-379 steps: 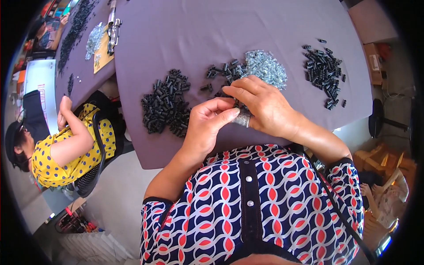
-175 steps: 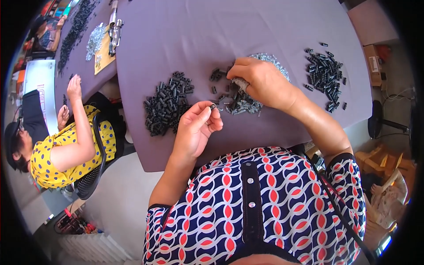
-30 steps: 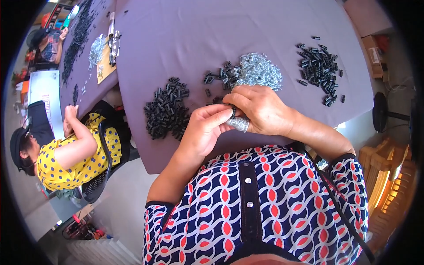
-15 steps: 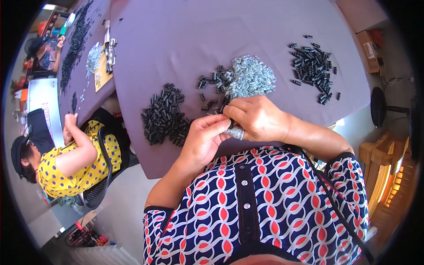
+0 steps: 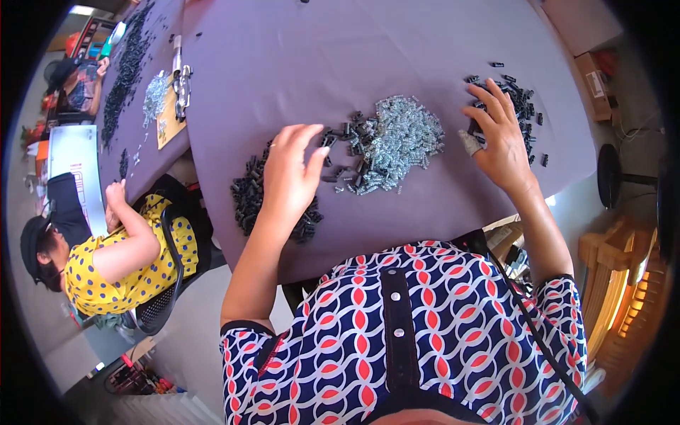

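Note:
My left hand (image 5: 292, 170) is over the right side of the left heap of small black cylindrical pieces (image 5: 246, 202), thumb and fingers apart, holding nothing I can see. Just beyond its thumb, a few loose black pieces (image 5: 329, 139) lie on the table. My right hand (image 5: 503, 145) reaches over the right heap of black pieces (image 5: 526, 110) with spread fingers, hiding part of it. A silvery wrap (image 5: 470, 143) covers its thumb. Between my hands lies a pile of small silvery coil springs (image 5: 404, 138), with more black pieces (image 5: 359, 133) along its left edge.
A purple-grey cloth (image 5: 297, 78) covers the table. On the left, a person in a yellow dotted top (image 5: 127, 262) sits at another table with black pieces (image 5: 127, 78), silvery pieces and a wooden board (image 5: 168, 124). A dark round object (image 5: 608, 177) stands beyond the right edge.
My hands have parted from in front of the spring pile. The left moved left and the right moved right and away to the right heap; both opened.

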Available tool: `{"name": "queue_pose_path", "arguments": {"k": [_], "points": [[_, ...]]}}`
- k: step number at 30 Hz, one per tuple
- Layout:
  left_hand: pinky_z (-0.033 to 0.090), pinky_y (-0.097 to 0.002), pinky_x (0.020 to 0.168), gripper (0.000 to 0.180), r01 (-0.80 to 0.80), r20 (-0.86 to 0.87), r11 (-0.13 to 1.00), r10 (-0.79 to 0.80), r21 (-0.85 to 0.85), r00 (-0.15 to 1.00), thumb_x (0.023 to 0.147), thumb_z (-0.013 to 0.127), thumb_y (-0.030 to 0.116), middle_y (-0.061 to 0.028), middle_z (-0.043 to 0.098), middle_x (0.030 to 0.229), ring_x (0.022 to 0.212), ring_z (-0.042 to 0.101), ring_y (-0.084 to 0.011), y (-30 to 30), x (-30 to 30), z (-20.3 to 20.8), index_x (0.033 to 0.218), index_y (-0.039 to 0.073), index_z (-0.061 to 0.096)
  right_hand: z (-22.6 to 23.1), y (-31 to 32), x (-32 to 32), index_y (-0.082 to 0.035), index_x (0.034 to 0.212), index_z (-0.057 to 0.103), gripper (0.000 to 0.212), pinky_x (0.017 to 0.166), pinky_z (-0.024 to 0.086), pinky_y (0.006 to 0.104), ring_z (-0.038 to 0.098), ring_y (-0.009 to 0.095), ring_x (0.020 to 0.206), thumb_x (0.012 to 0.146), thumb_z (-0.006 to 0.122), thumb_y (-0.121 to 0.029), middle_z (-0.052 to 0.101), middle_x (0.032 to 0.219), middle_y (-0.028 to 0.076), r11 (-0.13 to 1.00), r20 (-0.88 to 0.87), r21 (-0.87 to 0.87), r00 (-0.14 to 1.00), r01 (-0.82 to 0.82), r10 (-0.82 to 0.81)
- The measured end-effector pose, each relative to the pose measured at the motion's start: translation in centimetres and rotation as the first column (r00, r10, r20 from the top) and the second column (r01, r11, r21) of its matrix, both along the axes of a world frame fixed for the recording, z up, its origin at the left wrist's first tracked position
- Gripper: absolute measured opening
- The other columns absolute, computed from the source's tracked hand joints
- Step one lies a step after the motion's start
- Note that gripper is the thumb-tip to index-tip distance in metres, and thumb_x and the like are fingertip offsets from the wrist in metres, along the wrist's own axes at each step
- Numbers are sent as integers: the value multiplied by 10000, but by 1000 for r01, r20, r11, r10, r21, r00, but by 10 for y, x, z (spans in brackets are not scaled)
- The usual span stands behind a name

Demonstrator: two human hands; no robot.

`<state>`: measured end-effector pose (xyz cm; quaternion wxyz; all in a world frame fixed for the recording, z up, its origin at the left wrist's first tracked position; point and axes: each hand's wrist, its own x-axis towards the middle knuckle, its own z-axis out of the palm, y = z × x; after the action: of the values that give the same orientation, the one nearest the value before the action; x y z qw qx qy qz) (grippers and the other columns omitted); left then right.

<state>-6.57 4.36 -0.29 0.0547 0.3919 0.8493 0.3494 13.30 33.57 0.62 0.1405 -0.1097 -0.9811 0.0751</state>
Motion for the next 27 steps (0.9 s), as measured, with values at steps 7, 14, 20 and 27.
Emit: {"name": "queue_pose_path", "arguments": {"k": [7, 14, 20, 27], "points": [[532, -365, 803, 263, 82, -82, 983, -97, -165, 992, 833, 721, 55, -110, 637, 1030, 900, 645, -267, 15, -13, -13, 1083, 21, 646, -28, 23, 10, -57, 1237, 633, 466, 1190, 275, 556, 355, 374, 1444, 779, 717, -56, 529, 1419, 133, 997, -58, -11, 995, 83, -83], [526, -406, 784, 246, 156, 77, 982, -148, -104, 986, 812, 721, 42, -111, 632, 979, 864, 650, -301, 10, 5, -10, 1042, 37, 631, -22, 19, 4, -76, 1262, 629, 511, 1188, 288, 547, 357, 367, 1444, 761, 707, -14, 528, 1426, 110, 989, -125, -101, 985, 106, -119], [529, -364, 723, 266, 124, 152, 988, -109, -90, 982, 812, 721, 28, -104, 633, 959, 790, 631, -266, 5, 8, -5, 1063, 33, 635, -24, 3, -6, -37, 978, 683, 342, 1198, 268, 574, 337, 368, 1459, 661, 651, 85, 534, 1401, 117, 998, -128, -38, 990, -56, 51], [525, -363, 703, 216, 112, 292, 993, -117, 32, 949, 819, 720, 24, -109, 637, 897, 773, 639, -269, 3, 17, -11, 1023, 22, 650, -14, -14, 0, -40, 929, 677, 233, 1158, 351, 549, 368, 393, 1436, 709, 722, 21, 567, 1355, 123, 992, -158, -98, 986, -76, 60]]}}
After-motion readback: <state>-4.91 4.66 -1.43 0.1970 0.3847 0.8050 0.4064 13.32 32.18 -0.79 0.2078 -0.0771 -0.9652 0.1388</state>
